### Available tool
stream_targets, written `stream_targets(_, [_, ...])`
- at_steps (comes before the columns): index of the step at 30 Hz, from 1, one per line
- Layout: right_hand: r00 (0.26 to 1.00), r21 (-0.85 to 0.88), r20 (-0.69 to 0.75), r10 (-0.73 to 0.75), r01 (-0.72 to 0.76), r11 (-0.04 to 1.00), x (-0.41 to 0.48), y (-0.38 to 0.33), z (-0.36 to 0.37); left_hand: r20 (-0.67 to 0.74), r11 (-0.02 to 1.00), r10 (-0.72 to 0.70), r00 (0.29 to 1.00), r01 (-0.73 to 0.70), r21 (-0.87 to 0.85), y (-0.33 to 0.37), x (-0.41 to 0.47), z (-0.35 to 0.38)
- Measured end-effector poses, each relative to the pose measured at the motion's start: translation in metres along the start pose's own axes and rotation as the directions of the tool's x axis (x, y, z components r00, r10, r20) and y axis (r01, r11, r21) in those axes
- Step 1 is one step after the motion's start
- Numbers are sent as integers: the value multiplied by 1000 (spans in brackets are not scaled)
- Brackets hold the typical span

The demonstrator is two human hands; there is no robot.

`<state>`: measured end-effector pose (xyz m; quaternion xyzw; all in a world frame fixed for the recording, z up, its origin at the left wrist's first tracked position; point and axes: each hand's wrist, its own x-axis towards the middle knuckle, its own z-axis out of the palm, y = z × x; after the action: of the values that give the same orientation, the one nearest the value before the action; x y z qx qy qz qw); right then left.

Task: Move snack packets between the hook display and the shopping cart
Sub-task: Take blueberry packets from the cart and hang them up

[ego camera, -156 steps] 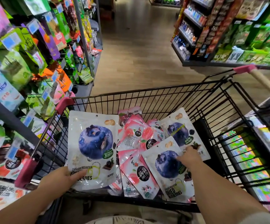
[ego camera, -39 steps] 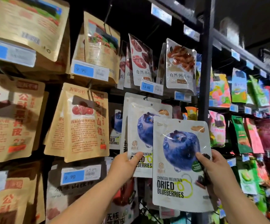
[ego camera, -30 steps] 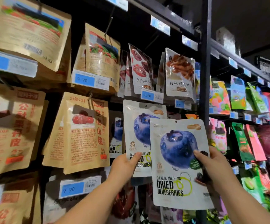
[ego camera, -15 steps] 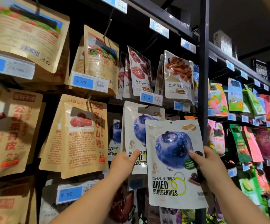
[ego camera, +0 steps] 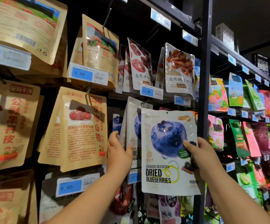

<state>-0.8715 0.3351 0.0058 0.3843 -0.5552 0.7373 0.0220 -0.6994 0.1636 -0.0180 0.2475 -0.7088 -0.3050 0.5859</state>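
The blueberry packet (ego camera: 168,151) is being held upright in front of the display. Its small punched hole (ego camera: 167,112) is sitting a little lower than the hook (ego camera: 144,101) and off to its right, not yet threaded. From where I am standing, the risk is that the hole is going to miss the hook's tip. The packet is being gripped only at one edge, so its top is free to flop or twist and may slide off and drop. It could also be nudging the hanging packets (ego camera: 131,126) loose. The right hand (ego camera: 197,157) is pinching the packet's right edge, thumb lying on the front and fingers going behind. The left hand (ego camera: 118,151) is apart from it, just beside the packet's left edge, gripping the hanging packets with its thumb across their front. A dark post (ego camera: 205,78) is standing close behind the right hand.
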Motion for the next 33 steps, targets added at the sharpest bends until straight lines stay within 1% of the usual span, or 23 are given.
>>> stream_targets(2, [1000, 25, 4, 9, -9, 1000, 0, -1, 4, -126, 978, 206, 970, -208, -2, 6, -11, -3])
stream_targets(3, [1000, 32, 7, 13, -13, 999, 1, -2, 7, -146, 956, 284, 948, -291, -34, 9, -16, -4])
stream_targets(4, [1000, 38, 10, 17, -17, 999, 1, -3, 10, -123, 936, 334, 935, -344, -75, 16, -22, -6])
stream_targets(5, [1000, 47, 15, 17, -18, 999, 2, -3, 13, -64, 926, 354, 933, -359, -119, 22, -28, -8])
stream_targets(7, [1000, 71, 22, 17, -18, 997, 2, -5, 19, 63, 937, 316, 947, -301, -179, 30, -34, -8])
stream_targets(8, [1000, 84, 22, 22, -24, 996, 2, -6, 22, 89, 955, 268, 959, -252, -156, 31, -35, -8])
stream_targets(10, [999, 112, 27, 33, -36, 993, 3, -7, 28, 83, 984, 180, 980, -178, -34, 31, -34, -9])
stream_targets(11, [999, 125, 31, 37, -41, 991, 3, -7, 31, 91, 990, 143, 986, -143, -7, 29, -33, -9])
stream_targets(13, [998, 143, 37, 41, -46, 989, 6, -6, 35, 163, 997, 57, 985, -48, -60, 27, -28, -11])
stream_targets(14, [998, 148, 39, 39, -44, 988, 7, -7, 38, 228, 995, 15, 973, 8, -99, 26, -24, -11])
stream_targets(16, [998, 144, 56, 27, -35, 989, 10, -8, 43, 396, 970, -34, 918, 125, -207, 21, -18, -9])
stream_targets(18, [997, 142, 77, 19, -30, 989, 13, -10, 49, 534, 894, -28, 845, 260, -365, 17, -15, -7])
stream_targets(19, [997, 140, 76, 15, -25, 990, 15, -10, 52, 563, 854, -32, 826, 315, -414, 15, -15, -6])
stream_targets(21, [998, 118, 69, -1, -7, 993, 19, -12, 57, 561, 807, -63, 825, 373, -458, 11, -13, -4])
stream_targets(24, [997, 64, 82, -6, 0, 998, 23, -13, 61, 494, 786, -92, 865, 367, -497, 11, -9, -1])
stream_targets(27, [995, 6, 97, -9, 8, 1000, 25, -12, 62, 443, 793, -99, 891, 340, -506, 15, -6, 0])
stream_targets(29, [995, -23, 103, -15, 18, 1000, 23, -14, 63, 436, 796, -85, 896, 324, -511, 15, -4, 0])
stream_targets(33, [996, -3, 92, 17, -16, 1000, 24, -12, 65, 417, 837, -78, 905, 287, -466, 11, -2, 2])
